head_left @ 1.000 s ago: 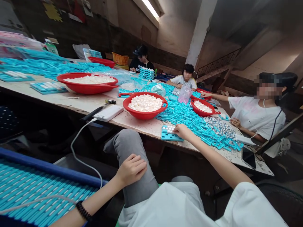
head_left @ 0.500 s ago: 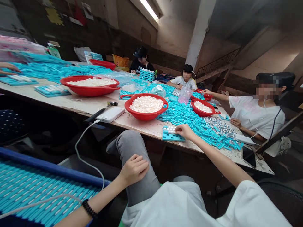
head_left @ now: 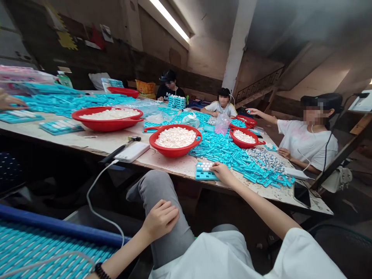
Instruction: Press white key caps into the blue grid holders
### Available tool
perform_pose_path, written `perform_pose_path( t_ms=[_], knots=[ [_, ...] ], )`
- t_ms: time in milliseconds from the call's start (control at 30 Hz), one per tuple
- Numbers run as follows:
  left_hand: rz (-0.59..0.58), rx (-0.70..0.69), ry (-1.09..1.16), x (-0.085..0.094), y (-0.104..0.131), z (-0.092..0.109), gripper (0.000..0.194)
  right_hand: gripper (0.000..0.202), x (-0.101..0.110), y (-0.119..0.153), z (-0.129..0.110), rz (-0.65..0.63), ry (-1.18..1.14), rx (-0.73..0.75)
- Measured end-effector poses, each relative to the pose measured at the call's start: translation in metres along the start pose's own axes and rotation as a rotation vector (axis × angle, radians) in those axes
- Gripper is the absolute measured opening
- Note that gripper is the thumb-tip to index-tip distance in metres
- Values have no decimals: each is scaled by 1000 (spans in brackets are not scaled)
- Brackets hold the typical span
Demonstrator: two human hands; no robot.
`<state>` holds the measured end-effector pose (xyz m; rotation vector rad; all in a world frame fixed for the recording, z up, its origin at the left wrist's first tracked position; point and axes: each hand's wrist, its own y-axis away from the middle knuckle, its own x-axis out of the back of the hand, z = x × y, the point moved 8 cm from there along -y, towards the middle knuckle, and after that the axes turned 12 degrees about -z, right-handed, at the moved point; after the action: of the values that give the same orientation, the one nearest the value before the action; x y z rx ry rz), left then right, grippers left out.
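My left hand (head_left: 162, 220) lies across the grey-trousered knee (head_left: 158, 184), fingers stretched over the cloth and holding nothing. At the table's near edge my right hand (head_left: 223, 173) has its thumb and fingers pinched together at the right end of a flat turquoise plastic frame (head_left: 203, 177). Small white blocks (head_left: 205, 166) sit in the frame's upper slots, while slots along its lower side are bare. Whatever the fingertips pinch is hidden. Just behind the frame stands a red basin (head_left: 174, 151) heaped with white pieces (head_left: 176, 137).
Loose turquoise parts (head_left: 229, 149) and small blue-white bits (head_left: 266, 159) cover the table's right part. A power bank (head_left: 132, 152) with a cable, a phone (head_left: 301, 193) and another red basin (head_left: 107, 123) lie around. A blue-rimmed crate (head_left: 58, 224) is at lower left. Co-workers sit around the table.
The view has shifted slightly, so the table items appear a little further left and lower. My right hand stays at the frame and my left on the knee. The right-hand co-worker's arm has lifted.
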<state>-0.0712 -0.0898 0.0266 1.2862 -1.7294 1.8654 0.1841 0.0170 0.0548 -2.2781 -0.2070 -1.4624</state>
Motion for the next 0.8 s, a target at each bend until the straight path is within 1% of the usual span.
perform_pose_path(
  t_ms=[100, 233, 367, 433, 500, 533, 567, 600, 633, 667, 733, 800],
  knots=[
    [5, -4, 6, 1, -2, 0, 33, 26, -3, 0, -4, -15, 73, -21],
    [16, -1, -8, 3, -2, 0, 33, 24, -4, 0, -7, -52, 137, -26],
    [-13, -1, -11, 2, 4, 1, 34, 23, -2, 2, -11, -48, 171, 21],
    [-29, 51, -1, 2, -2, -1, 34, 21, -2, 3, -11, -46, 159, 41],
    [-76, 184, 30, -3, -19, -10, 36, 20, -2, 3, -9, -23, 124, 49],
    [-111, 282, 51, -8, -32, -17, 36, 20, -3, 3, -9, -6, 98, 52],
    [-153, 344, 78, -15, -48, -22, 34, 20, -3, 3, -8, 16, 65, 56],
    [-197, 380, 104, -25, -65, -26, 27, 21, -5, 4, -7, 40, 28, 64],
    [-228, 402, 120, -36, -83, -28, 16, 22, -6, 4, -6, 69, -13, 72],
    [-251, 403, 112, -48, -99, -29, 10, 23, -7, 4, -5, 104, -57, 76],
    [-285, 383, 69, -72, -124, -30, 28, 24, -8, 6, -2, 181, -144, 73],
    [-289, 356, 49, -93, -135, -27, 42, 26, -8, 8, 1, 240, -211, 56]
  ],
)
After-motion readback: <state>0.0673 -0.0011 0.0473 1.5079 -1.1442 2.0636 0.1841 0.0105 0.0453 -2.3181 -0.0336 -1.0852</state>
